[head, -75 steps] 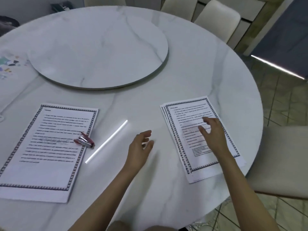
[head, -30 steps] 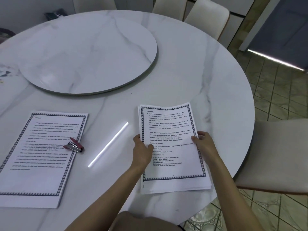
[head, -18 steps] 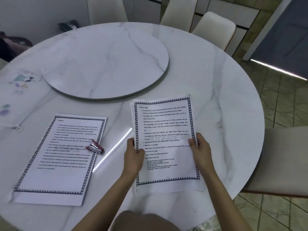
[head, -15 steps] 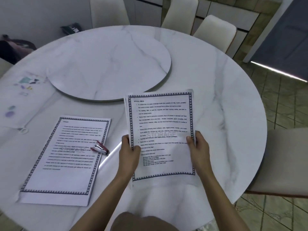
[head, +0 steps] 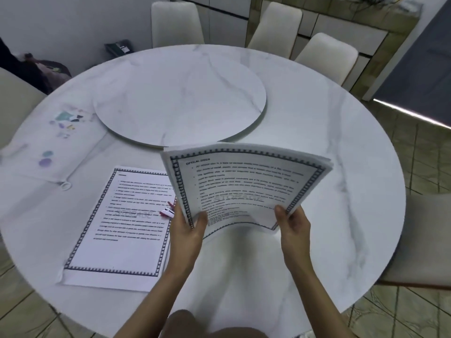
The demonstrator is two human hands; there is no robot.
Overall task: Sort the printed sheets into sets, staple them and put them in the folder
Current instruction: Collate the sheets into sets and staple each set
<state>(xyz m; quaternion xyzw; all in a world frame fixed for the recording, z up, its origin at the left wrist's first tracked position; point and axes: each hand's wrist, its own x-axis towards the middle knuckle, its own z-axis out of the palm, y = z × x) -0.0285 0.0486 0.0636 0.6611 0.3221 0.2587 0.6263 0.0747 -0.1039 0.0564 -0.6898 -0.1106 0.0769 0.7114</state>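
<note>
Left hand (head: pixel 188 230) and right hand (head: pixel 292 228) both have their fingers pinching the lower side edges of the sheet stack (head: pixel 244 189), held up off the bench (head: pixel 317 132) and bowing in the middle (light, floppy, probably slidey), so I'd grip firmly near the edges.

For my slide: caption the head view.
Left hand and right hand hold bowed printed sheets above marble table.

Bowed bordered sheets (head: pixel 244 189) aloft; seemingly red stapler (head: pixel 167 212).
</note>
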